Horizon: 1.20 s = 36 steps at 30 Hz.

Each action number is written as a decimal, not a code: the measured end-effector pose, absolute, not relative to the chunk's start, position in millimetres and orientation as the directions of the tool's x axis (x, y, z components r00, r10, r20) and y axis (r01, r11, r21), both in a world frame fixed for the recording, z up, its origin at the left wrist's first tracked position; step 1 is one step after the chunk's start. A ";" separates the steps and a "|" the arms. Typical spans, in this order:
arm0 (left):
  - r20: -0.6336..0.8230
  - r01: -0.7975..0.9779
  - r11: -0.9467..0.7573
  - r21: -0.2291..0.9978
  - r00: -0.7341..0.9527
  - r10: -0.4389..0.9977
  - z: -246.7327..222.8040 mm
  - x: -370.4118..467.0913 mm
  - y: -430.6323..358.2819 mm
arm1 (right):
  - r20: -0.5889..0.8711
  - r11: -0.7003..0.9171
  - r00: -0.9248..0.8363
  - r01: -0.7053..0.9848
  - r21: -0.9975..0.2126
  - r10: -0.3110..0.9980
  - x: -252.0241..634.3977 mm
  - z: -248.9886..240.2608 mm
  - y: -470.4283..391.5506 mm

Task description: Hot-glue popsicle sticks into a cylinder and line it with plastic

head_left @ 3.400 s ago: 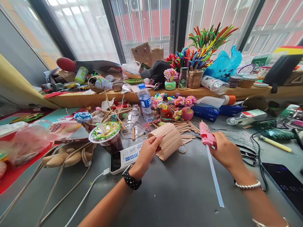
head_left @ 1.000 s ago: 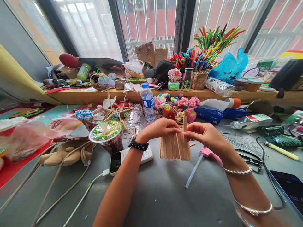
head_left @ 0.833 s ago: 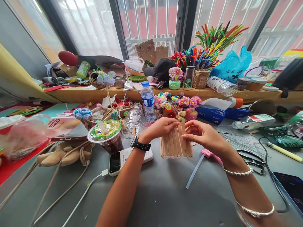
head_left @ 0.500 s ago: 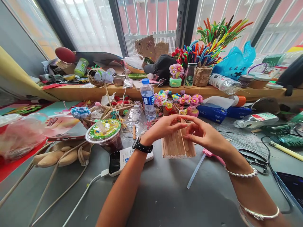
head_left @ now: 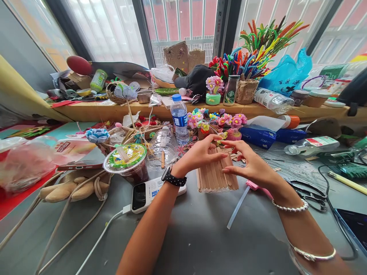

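Observation:
A panel of craft sticks [head_left: 210, 175] set side by side stands tilted on the grey table; its upper part is partly hidden by my hands. My left hand [head_left: 202, 153], with a black watch on the wrist, holds the panel's upper left part, its thumb across the front and fingers over the top edge. My right hand [head_left: 248, 159] is at the right side, fingers and thumb spread apart, the thumb tip at the front of the sticks. Just right of the panel lies a pink glue gun [head_left: 252, 185] with a clear glue stick [head_left: 237, 208] pointing toward me.
Left are a lidded drink cup [head_left: 126, 162], a white device [head_left: 156, 193] on a cable and a clear plastic bottle [head_left: 163, 147]. A water bottle [head_left: 179, 122] and fuzzy flowers stand behind. Scissors [head_left: 309, 194] and a phone [head_left: 354, 229] lie at right.
The fingers of my right hand have spread from a near pinch, and its thumb has moved slightly down the sticks. My left hand has shifted slightly; the panel stays nearly in place.

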<state>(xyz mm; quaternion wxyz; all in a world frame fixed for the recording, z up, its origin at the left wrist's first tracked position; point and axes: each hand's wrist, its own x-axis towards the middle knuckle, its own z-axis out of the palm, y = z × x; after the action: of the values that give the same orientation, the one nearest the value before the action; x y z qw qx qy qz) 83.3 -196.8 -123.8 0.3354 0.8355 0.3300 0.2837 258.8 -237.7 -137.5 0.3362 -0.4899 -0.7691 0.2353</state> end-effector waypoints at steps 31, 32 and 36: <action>0.291 0.507 -0.633 0.585 0.597 0.748 -116.4 68.3 -199.9 | -0.028 -0.315 0.318 0.945 0.090 0.948 295.9 -189.7 -289.1; 0.286 0.513 -0.630 0.583 0.596 0.750 -116.6 67.5 -199.6 | -0.012 -0.317 0.319 0.945 0.080 0.948 295.9 -189.5 -288.6; 0.274 0.528 -0.622 0.579 0.592 0.758 -117.6 65.8 -198.1 | 0.057 -0.306 0.304 0.952 0.030 0.951 295.6 -191.7 -287.6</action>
<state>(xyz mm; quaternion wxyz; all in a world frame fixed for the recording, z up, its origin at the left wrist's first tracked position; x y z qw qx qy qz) 65.8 -198.1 -117.6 0.2250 0.8634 0.3723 0.2556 295.6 -287.6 -191.7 0.0045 -0.8074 -0.5892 -0.0320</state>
